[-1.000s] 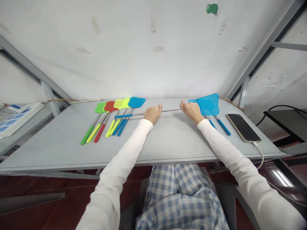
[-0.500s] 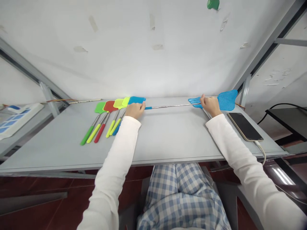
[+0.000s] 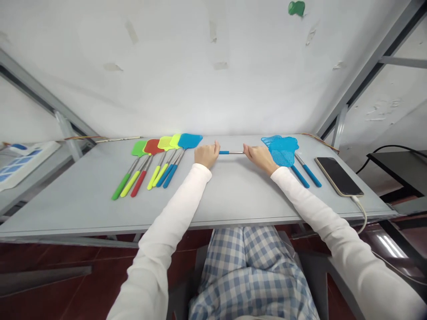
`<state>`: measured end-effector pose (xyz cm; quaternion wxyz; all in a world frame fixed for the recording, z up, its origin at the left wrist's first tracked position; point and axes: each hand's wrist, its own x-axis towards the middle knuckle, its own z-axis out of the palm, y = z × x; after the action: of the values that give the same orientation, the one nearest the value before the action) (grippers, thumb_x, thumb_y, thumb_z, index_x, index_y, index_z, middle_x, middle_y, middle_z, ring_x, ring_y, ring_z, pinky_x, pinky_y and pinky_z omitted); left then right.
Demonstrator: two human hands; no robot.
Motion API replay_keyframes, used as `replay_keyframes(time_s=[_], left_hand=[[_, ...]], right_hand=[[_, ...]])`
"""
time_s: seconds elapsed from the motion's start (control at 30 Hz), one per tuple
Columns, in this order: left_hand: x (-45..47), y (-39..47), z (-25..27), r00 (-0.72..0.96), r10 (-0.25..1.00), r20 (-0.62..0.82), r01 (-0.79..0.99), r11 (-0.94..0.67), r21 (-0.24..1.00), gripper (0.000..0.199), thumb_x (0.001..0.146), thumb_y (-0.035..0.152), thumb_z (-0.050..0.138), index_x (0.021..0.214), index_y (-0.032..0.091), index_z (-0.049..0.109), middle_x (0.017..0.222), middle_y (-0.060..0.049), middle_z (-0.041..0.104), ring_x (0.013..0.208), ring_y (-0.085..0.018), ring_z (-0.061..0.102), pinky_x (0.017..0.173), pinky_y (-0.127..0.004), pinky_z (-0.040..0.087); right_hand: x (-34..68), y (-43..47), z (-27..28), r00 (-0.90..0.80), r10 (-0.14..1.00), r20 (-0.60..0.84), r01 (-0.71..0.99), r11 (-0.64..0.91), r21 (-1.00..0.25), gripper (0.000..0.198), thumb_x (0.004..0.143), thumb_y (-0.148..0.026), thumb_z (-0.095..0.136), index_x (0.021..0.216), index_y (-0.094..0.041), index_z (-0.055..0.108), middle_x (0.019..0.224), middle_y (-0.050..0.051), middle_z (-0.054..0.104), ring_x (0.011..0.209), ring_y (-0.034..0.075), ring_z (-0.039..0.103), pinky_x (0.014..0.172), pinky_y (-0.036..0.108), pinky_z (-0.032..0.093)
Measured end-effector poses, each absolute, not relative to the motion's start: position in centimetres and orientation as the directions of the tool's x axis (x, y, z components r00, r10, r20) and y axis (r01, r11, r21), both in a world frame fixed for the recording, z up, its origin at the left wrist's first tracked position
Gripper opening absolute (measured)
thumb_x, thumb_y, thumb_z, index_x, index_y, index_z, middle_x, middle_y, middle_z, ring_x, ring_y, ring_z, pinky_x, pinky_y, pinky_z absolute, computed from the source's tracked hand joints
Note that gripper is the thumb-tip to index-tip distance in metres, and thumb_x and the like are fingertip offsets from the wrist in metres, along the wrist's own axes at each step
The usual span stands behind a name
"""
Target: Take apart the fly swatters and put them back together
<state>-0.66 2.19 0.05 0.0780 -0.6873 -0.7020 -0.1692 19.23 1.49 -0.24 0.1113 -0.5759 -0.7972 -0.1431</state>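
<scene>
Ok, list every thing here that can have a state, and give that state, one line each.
held fly swatter: off the pile, gripped at both ends, rod mostly pushed in.
left hand: closed on the swatter's blue handle.
right hand: closed on the rod near the head.
row of swatters: lying flat, collapsed, heads overlapping.
two blue swatters: lying flat on the table.
phone: screen dark, cable plugged in.

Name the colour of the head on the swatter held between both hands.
Blue head, clearest in the head view.
</scene>
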Motion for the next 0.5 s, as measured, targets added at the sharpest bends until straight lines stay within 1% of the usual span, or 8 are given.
replay_keyframes(time_s=[0.07, 0.13, 0.17, 0.2, 0.27, 0.33, 0.4, 0.5], left_hand=[[-2.1, 2.8, 0.0, -0.104, 0.926, 0.364, 0.988, 0.052, 0.149, 0.061, 0.097, 0.038, 0.020, 0.089, 0.011, 0.074, 0.084, -0.018, 0.069, 0.084, -0.024, 0.064, 0.071, -0.031, 0.040], [-3.6, 3.3, 0.1, -0.165, 0.908, 0.385, 0.980, 0.107, 0.167, 0.061, 0.097, 0.036, 0.019, 0.088, 0.011, 0.073, 0.084, -0.018, 0.069, 0.083, -0.024, 0.064, 0.071, -0.032, 0.040], [-4.4, 3.5, 0.2, -0.191, 0.899, 0.393, 0.975, 0.130, 0.178, 0.061, 0.097, 0.036, 0.018, 0.087, 0.011, 0.073, 0.084, -0.018, 0.069, 0.082, -0.024, 0.063, 0.072, -0.033, 0.040], [-5.1, 3.6, 0.2, -0.217, 0.892, 0.396, 0.970, 0.151, 0.190, 0.061, 0.097, 0.035, 0.018, 0.085, 0.010, 0.073, 0.083, -0.019, 0.068, 0.082, -0.025, 0.063, 0.072, -0.033, 0.040], [-6.4, 3.8, 0.3, -0.262, 0.879, 0.398, 0.958, 0.187, 0.216, 0.062, 0.097, 0.035, 0.018, 0.084, 0.011, 0.073, 0.082, -0.018, 0.068, 0.083, -0.026, 0.063, 0.073, -0.034, 0.040], [-7.3, 3.9, 0.4, -0.297, 0.867, 0.401, 0.947, 0.212, 0.241, 0.062, 0.097, 0.036, 0.018, 0.084, 0.011, 0.074, 0.081, -0.017, 0.067, 0.085, -0.026, 0.062, 0.075, -0.035, 0.040], [-7.8, 3.9, 0.3, -0.316, 0.856, 0.410, 0.938, 0.217, 0.270, 0.062, 0.097, 0.035, 0.017, 0.085, 0.012, 0.074, 0.080, -0.016, 0.067, 0.086, -0.026, 0.062, 0.077, -0.035, 0.041], [-7.7, 4.1, 0.1, -0.308, 0.850, 0.428, 0.935, 0.188, 0.300, 0.063, 0.097, 0.035, 0.017, 0.084, 0.012, 0.074, 0.078, -0.015, 0.067, 0.085, -0.024, 0.062, 0.077, -0.034, 0.040]], right_hand=[[19.7, 1.5, 0.0, -0.434, 0.811, 0.393, 0.898, 0.424, 0.116, 0.051, 0.100, -0.029, 0.021, 0.090, -0.012, 0.068, 0.082, 0.013, 0.068, 0.072, 0.019, 0.062, 0.062, 0.029, 0.034], [20.6, 1.6, 0.4, -0.528, 0.695, 0.488, 0.834, 0.532, 0.145, 0.048, 0.099, -0.029, 0.023, 0.093, -0.013, 0.067, 0.093, 0.015, 0.066, 0.086, 0.021, 0.061, 0.076, 0.032, 0.040], [21.2, 1.7, 0.6, -0.525, 0.649, 0.550, 0.826, 0.545, 0.145, 0.045, 0.099, -0.030, 0.024, 0.097, -0.014, 0.066, 0.101, 0.015, 0.064, 0.095, 0.023, 0.059, 0.084, 0.034, 0.040], [21.9, 1.9, 0.7, -0.480, 0.622, 0.619, 0.840, 0.529, 0.121, 0.044, 0.098, -0.031, 0.025, 0.104, -0.015, 0.065, 0.108, 0.016, 0.062, 0.104, 0.024, 0.057, 0.091, 0.038, 0.039], [23.5, 2.4, 1.0, -0.283, 0.605, 0.744, 0.903, 0.430, -0.006, 0.043, 0.098, -0.036, 0.026, 0.119, -0.017, 0.058, 0.120, 0.016, 0.056, 0.119, 0.026, 0.049, 0.100, 0.044, 0.035], [25.1, 3.2, 0.8, -0.075, 0.605, 0.793, 0.920, 0.349, -0.180, 0.048, 0.097, -0.044, 0.027, 0.130, -0.017, 0.050, 0.127, 0.017, 0.051, 0.125, 0.028, 0.043, 0.103, 0.049, 0.034], [26.4, 4.1, 0.4, 0.004, 0.650, 0.760, 0.862, 0.383, -0.332, 0.057, 0.094, -0.056, 0.030, 0.131, -0.015, 0.047, 0.126, 0.018, 0.051, 0.122, 0.028, 0.046, 0.100, 0.049, 0.038], [27.0, 5.1, -0.6, -0.011, 0.804, 0.595, 0.671, 0.446, -0.592, 0.062, 0.087, -0.069, 0.034, 0.110, -0.016, 0.056, 0.101, 0.012, 0.062, 0.098, 0.024, 0.058, 0.086, 0.041, 0.049]])
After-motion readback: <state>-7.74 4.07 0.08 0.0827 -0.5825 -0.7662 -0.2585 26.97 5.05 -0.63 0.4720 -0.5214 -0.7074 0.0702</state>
